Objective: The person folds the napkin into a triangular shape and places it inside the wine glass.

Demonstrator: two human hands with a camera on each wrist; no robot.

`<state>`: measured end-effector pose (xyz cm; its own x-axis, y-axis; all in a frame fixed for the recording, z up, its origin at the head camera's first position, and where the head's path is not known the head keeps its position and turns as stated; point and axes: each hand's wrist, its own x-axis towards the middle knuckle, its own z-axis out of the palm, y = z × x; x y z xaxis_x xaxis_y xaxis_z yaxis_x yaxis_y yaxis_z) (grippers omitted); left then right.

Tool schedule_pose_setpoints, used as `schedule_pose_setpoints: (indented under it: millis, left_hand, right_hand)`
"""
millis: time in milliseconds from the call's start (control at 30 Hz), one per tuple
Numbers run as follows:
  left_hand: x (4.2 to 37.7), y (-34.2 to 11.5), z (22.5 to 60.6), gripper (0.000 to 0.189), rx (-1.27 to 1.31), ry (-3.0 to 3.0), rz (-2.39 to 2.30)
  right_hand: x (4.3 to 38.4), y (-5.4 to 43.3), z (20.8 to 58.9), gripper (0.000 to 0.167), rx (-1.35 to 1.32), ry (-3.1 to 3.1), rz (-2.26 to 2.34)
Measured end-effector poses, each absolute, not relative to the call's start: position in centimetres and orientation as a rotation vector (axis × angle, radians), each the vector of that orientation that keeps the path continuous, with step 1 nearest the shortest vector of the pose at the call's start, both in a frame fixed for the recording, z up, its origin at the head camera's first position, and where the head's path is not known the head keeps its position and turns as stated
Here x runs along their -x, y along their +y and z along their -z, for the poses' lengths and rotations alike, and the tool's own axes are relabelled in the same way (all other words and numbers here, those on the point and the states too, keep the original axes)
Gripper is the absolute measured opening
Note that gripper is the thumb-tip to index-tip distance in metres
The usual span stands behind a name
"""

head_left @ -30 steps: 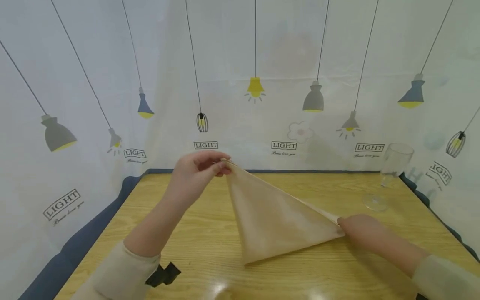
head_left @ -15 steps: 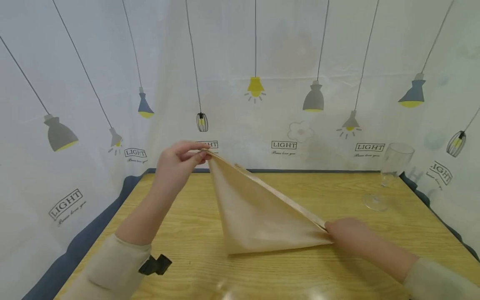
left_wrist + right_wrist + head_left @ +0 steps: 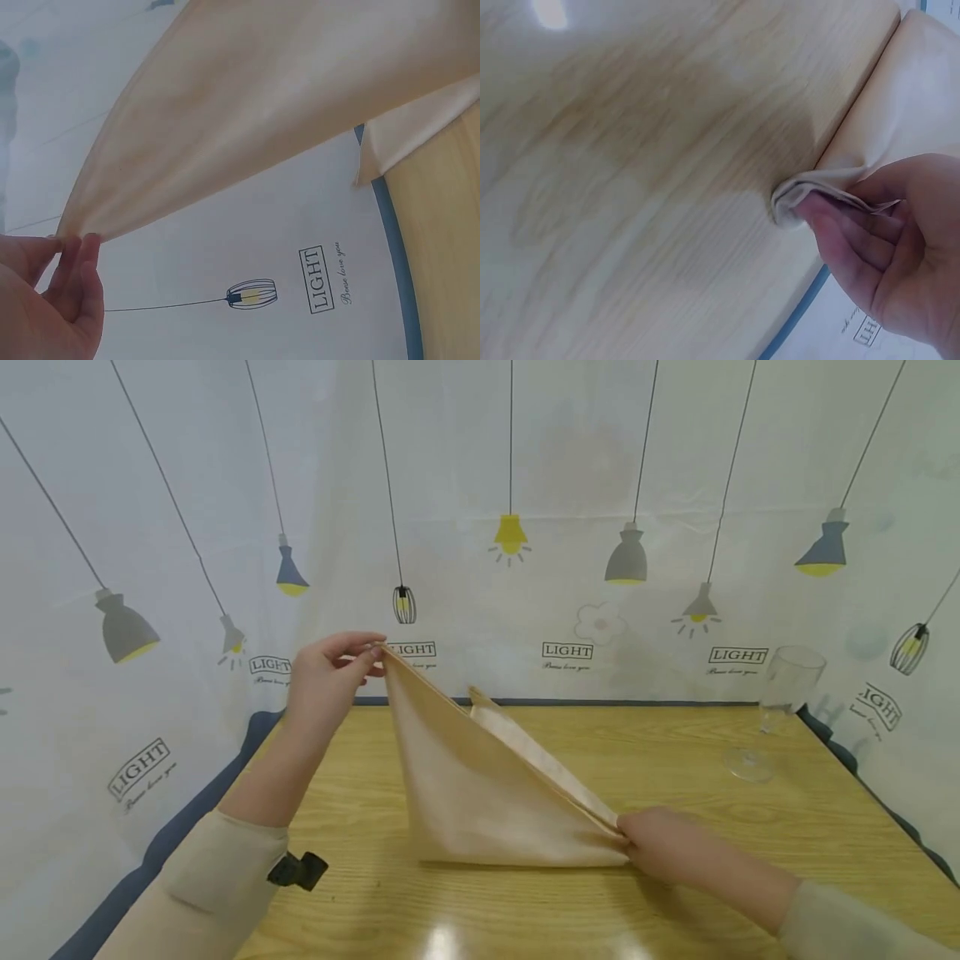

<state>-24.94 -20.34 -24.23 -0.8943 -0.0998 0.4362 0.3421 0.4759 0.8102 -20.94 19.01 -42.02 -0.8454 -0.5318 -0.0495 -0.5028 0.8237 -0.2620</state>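
A beige satin napkin [image 3: 480, 793] is stretched slantwise between both hands above the wooden table [image 3: 525, 914]. Up at the left, my left hand [image 3: 326, 681] pinches one corner between thumb and fingertips; the left wrist view shows this pinch close up, with the napkin [image 3: 225, 135] sloping away. Low at the right, my right hand [image 3: 667, 843] grips the gathered end near the tabletop. In the right wrist view, folded layers lie between that hand's thumb and fingers. Behind the raised front layer, a second flap with a pointed corner shows. The lower edge hangs at the table surface.
A clear stemmed glass [image 3: 795, 685] stands upright at the table's back right, beyond my right hand. A white curtain [image 3: 465, 560] printed with lamps surrounds the table, with a dark blue border [image 3: 645, 702] along the back edge.
My left hand has moved left and slightly up with its corner. My right hand has shifted left and a little lower. The napkin's layers have parted, and a back flap has come into sight.
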Motion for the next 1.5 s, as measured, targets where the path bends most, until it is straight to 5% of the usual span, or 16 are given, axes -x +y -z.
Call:
schedule_pose_setpoints:
  millis: [367,533,667,800,1033,1500]
  left_hand:
    - [25.8,-21.9,24.5,0.024,0.097,-2.327,1.385]
    - [25.7,-22.2,24.6,0.025,0.084,-2.335,1.408]
    - [25.7,-22.4,24.6,0.024,0.061,-2.343,1.421]
    - [25.5,-22.5,24.6,0.024,0.053,-2.338,1.426]
    - [24.7,-22.3,24.3,0.023,0.071,-2.338,1.426]
    - [23.3,-22.8,24.2,0.025,0.143,-2.319,1.402]
  right_hand:
    - [20.8,17.8,40.9,0.016,0.924,2.744,0.53]
    - [22.6,18.3,39.7,0.032,0.998,2.78,0.683]
    - [24.7,18.6,39.6,0.024,1.028,2.88,0.541]
    - [26.5,18.7,40.6,0.022,1.262,2.867,0.262]
    - [28.1,18.3,42.0,0.045,1.644,2.783,-0.042]
    - [29.7,16.3,42.5,0.019,1.852,2.763,-0.132]
